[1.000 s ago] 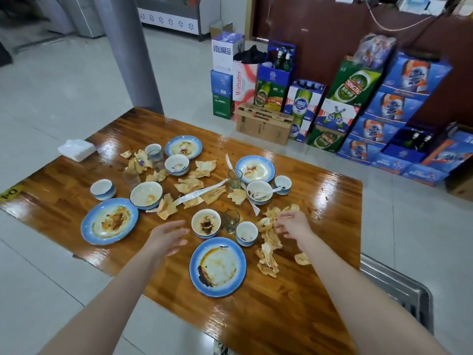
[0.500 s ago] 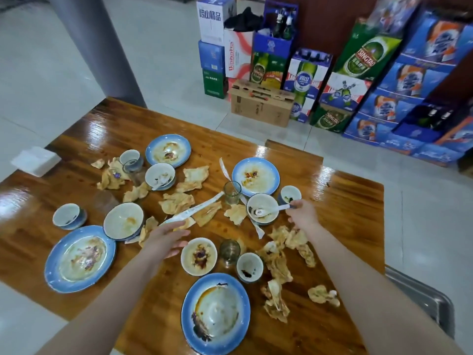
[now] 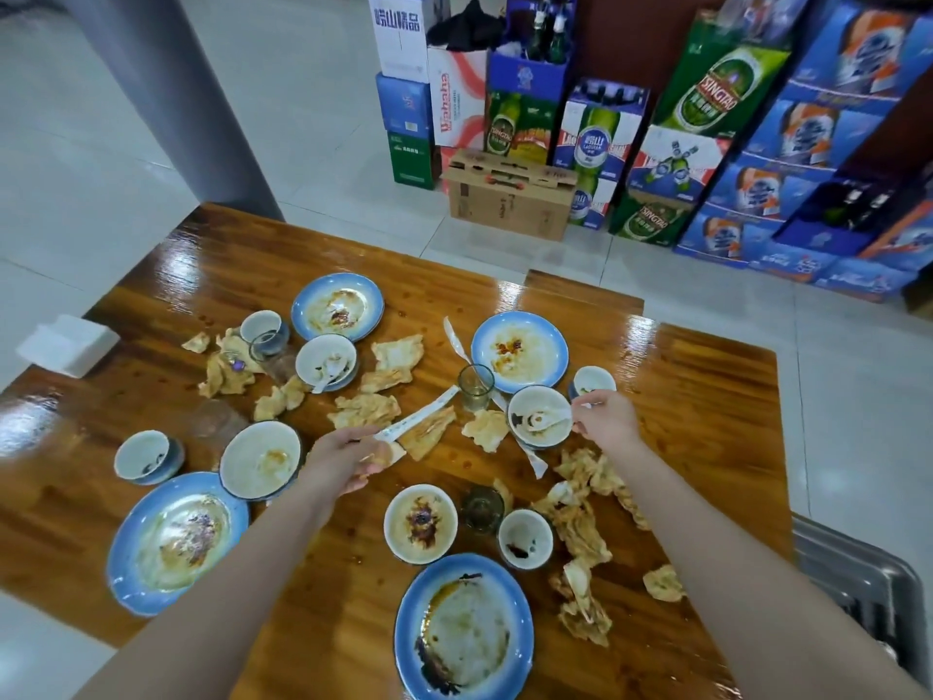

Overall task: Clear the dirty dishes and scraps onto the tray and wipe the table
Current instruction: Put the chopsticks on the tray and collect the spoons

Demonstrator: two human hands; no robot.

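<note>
A glossy wooden table (image 3: 707,396) carries several dirty blue-rimmed plates, white bowls, small cups, glasses and crumpled brownish napkins. My left hand (image 3: 343,459) pinches a crumpled napkin scrap (image 3: 386,454) at the near end of a long white chopstick wrapper (image 3: 419,421). My right hand (image 3: 603,421) pinches the handle of a white spoon (image 3: 545,419) lying in a bowl (image 3: 537,414) at the centre right. A metal tray (image 3: 858,588) shows past the table's right edge.
A large plate (image 3: 464,629) sits nearest me, another plate (image 3: 174,540) at the left. A white tissue pack (image 3: 68,345) lies at the table's left corner. Napkin scraps (image 3: 580,527) pile up by my right arm. Stacked beer cartons (image 3: 707,144) and a grey pillar (image 3: 166,93) stand behind.
Both hands have moved forward over the table. The left hand has closed on a napkin scrap by the wrapper, and the right has taken hold of the spoon handle at the bowl.
</note>
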